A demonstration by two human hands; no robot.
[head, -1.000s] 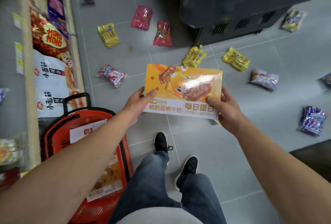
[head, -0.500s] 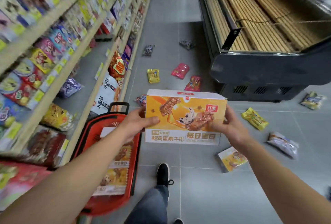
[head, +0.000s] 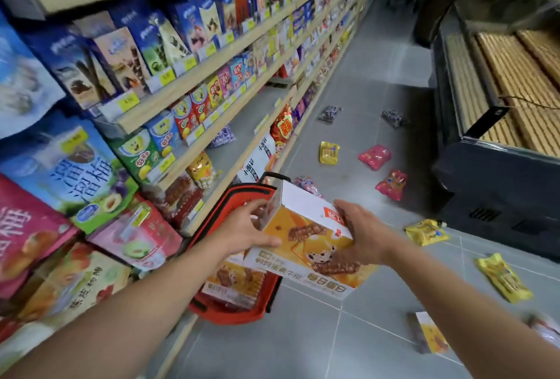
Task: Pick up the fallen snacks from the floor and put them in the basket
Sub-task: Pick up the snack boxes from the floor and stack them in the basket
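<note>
You hold the orange snack box (head: 306,245) with both hands, tilted, its white top side turned away from you. Your left hand (head: 245,227) grips the left end: the thumb lies along the front face and the fingers curl over the upper left corner. Your right hand (head: 362,236) grips the right part, with the fingers bent over the top edge and the palm against the front face. Both hands are closed around the box and carry nothing else.

The box hangs above the right rim of the red basket (head: 269,297), partly over the basket and partly over the grey floor (head: 303,345). The basket stands on the floor, tight beside the base of the shelf unit (head: 194,75) on your left. Inside it lies another box of the same kind (head: 233,283), and its black handle (head: 274,176) rises at the far end.

On the right the aisle is bordered by a dark display cooler (head: 491,184). Between shelf and cooler the floor is open, with scattered packets: a yellow packet (head: 329,153), a pink packet (head: 374,157), a red packet (head: 391,184), a yellow bag (head: 425,231) near the cooler base, another yellow bag (head: 503,277) to your right, and a flat orange pack (head: 430,334) under your right forearm.
</note>
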